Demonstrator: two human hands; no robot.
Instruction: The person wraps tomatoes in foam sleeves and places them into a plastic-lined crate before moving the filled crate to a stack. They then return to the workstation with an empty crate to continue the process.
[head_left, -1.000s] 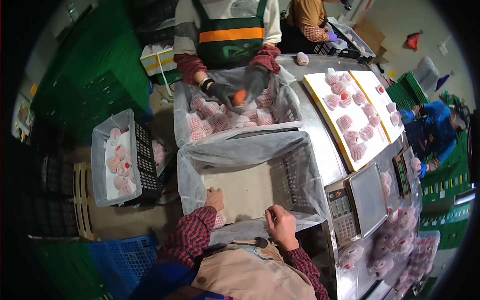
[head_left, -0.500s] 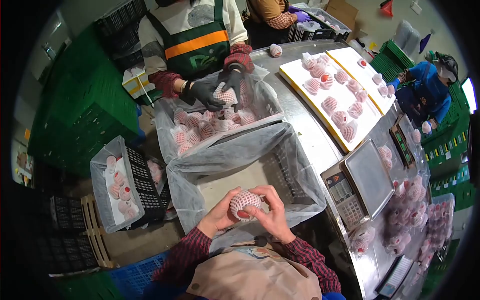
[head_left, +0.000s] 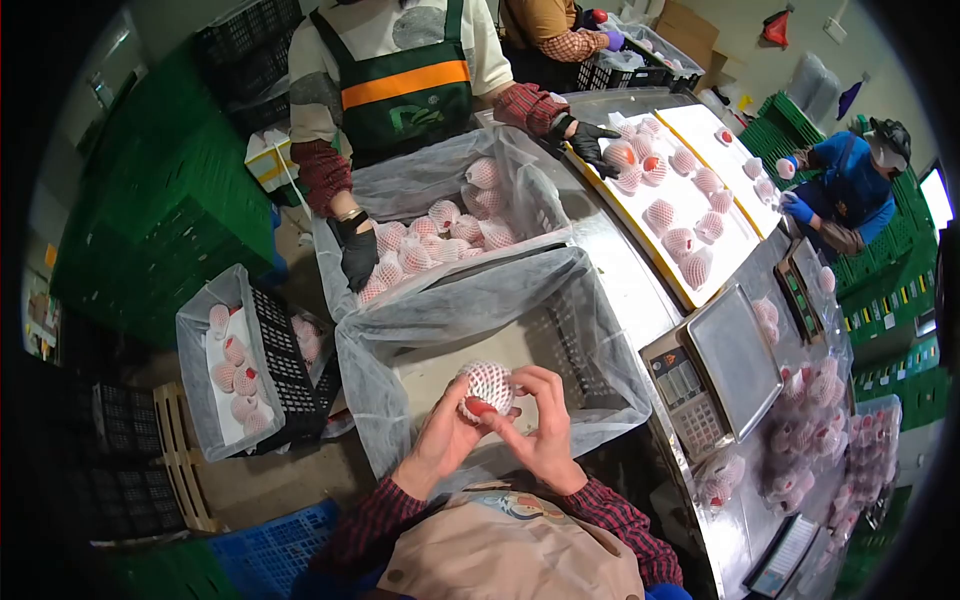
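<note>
A round red fruit (head_left: 487,384) in a white foam net is held in front of me, above a crate lined with translucent plastic (head_left: 610,345). My left hand (head_left: 440,436) wraps around its left and lower side. My right hand (head_left: 546,428) grips it from the right, with the thumb near the red skin that shows at the net's lower opening. Inside the lined crate I see a pale bottom and perforated black walls. Just beyond stands a second lined crate (head_left: 400,195) holding several net-wrapped fruits (head_left: 435,245).
A co-worker's black-gloved hands (head_left: 357,250) touch the far crate and fruits on a white board (head_left: 640,270). On the metal table to the right are a scale (head_left: 740,355) and bagged fruits (head_left: 800,435). Another crate (head_left: 190,380) stands left. Other people work farther back.
In my hands the fruit has turned slightly, with more red showing. The co-worker's hands have parted: one moved to the board, the other to the crate's left side.
</note>
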